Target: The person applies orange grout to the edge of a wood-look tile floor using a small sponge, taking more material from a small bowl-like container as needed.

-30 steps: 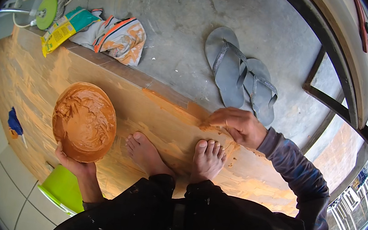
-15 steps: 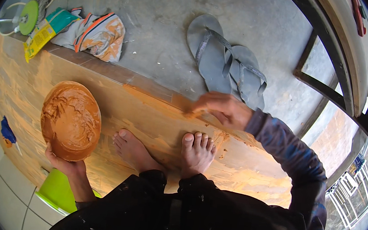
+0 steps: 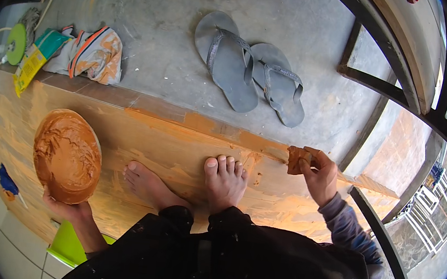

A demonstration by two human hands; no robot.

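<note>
A: ok so where's the bowl (image 3: pixel 99 150) at?

B: Up in the person's left hand (image 3: pixel 65 208), off to the left of both feet, opening facing the camera. It's loaded with thick orange-brown paste (image 3: pixel 70 149), smeared right up the inside.

A: Proper grip on it?

B: Yeah, the hand's got the bowl by its near side, palm underneath. Most of the fingers are hidden behind it tho.

A: And the right hand (image 3: pixel 318 175)?

B: Thumb and fingers pinched on a small flat piece (image 3: pixel 294 160), coated in orange-brown gunk. It's by the edge of the wood-toned step (image 3: pixel 282 204), can't tell if it's touching.

A: What's around all that?

B: Bare left foot (image 3: pixel 155 185) and right foot (image 3: pixel 225 181) on the step, which is streaked with orange. Past the edge there's a pair of grey flip-flops (image 3: pixel 234 66) on the concrete floor (image 3: pixel 159 22). Further left, a stained cloth (image 3: pixel 98 53) beside a yellow-and-teal packet (image 3: pixel 39 55). Lime-green container (image 3: pixel 65 245) down near the left forearm, partly hidden.
</note>
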